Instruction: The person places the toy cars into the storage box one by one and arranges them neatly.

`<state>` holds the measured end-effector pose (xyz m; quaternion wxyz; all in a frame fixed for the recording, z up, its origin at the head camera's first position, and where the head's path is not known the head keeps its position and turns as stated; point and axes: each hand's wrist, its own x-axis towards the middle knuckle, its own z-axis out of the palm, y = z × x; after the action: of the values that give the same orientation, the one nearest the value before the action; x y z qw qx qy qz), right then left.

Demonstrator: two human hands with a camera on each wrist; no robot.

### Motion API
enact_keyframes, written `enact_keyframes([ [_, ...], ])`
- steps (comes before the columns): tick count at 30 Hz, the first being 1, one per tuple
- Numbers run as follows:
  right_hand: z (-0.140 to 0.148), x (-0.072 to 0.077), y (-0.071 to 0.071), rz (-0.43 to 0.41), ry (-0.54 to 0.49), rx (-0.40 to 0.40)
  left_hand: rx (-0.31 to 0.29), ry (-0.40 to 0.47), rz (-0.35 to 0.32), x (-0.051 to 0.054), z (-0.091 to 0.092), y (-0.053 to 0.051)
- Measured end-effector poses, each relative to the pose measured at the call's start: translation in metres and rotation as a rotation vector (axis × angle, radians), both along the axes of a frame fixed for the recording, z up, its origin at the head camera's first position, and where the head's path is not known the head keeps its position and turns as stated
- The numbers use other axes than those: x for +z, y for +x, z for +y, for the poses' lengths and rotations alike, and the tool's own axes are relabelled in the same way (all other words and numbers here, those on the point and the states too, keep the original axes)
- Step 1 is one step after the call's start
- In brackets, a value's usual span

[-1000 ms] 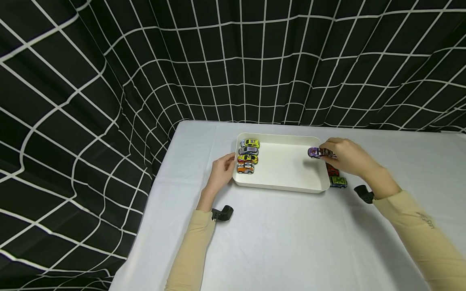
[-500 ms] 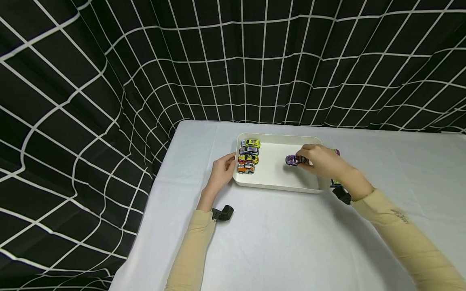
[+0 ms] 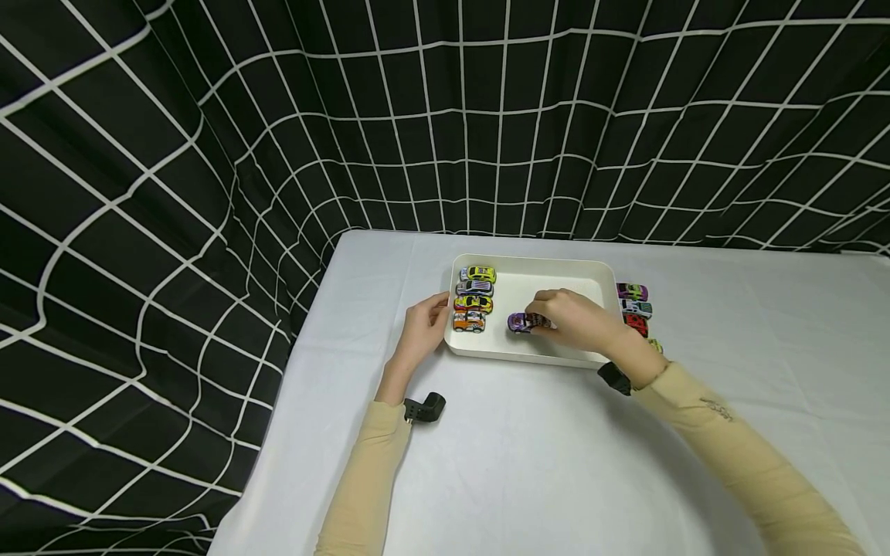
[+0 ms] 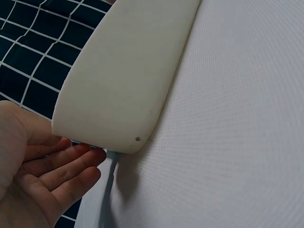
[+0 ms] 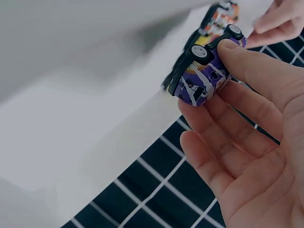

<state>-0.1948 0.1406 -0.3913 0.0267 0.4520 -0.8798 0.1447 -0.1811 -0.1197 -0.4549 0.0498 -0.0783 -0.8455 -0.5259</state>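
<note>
Four cars [image 3: 474, 302] are contained in the tray [image 3: 521, 284] beside relaxed left fingers [image 4: 71, 172]; a purple car [image 3: 518, 323] is pinched by right fingers [image 5: 199, 124].

Here's the right hand [image 5: 259, 166] pinching the purple toy car [image 5: 202, 80], thumb pressed on its side between two pale-hubbed wheels, fingertips on its far side! Just behind the purple car sit blurred patterned cars [image 5: 219, 21], orange and white on one. The left hand [image 5: 282, 21] pokes in above right; white-gridded dark cloth [image 5: 164, 178] below the purple car.
</note>
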Motion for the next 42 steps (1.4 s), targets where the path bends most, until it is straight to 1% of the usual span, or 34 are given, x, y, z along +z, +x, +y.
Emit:
enact_keyframes([
  [8,-0.026,-0.002,0.005,-0.031,0.011,0.039,0.000,-0.006,-0.009,0.001,0.000,0.000],
  [17,-0.048,-0.004,0.004,-0.072,0.039,0.068,-0.007,-0.009,0.002,0.001,0.000,0.000],
  [24,-0.060,-0.007,0.003,-0.098,0.040,0.101,0.001,-0.016,0.001,0.001,0.000,0.001],
  [27,-0.065,-0.008,0.003,-0.119,0.041,0.109,-0.005,-0.008,0.015,0.001,0.000,0.001],
  [32,-0.073,-0.008,0.002,-0.124,0.047,0.122,-0.016,0.001,0.035,0.001,0.000,0.001],
  [42,-0.082,-0.014,-0.001,-0.123,0.062,0.112,-0.022,-0.001,0.051,0.001,-0.001,0.002],
])
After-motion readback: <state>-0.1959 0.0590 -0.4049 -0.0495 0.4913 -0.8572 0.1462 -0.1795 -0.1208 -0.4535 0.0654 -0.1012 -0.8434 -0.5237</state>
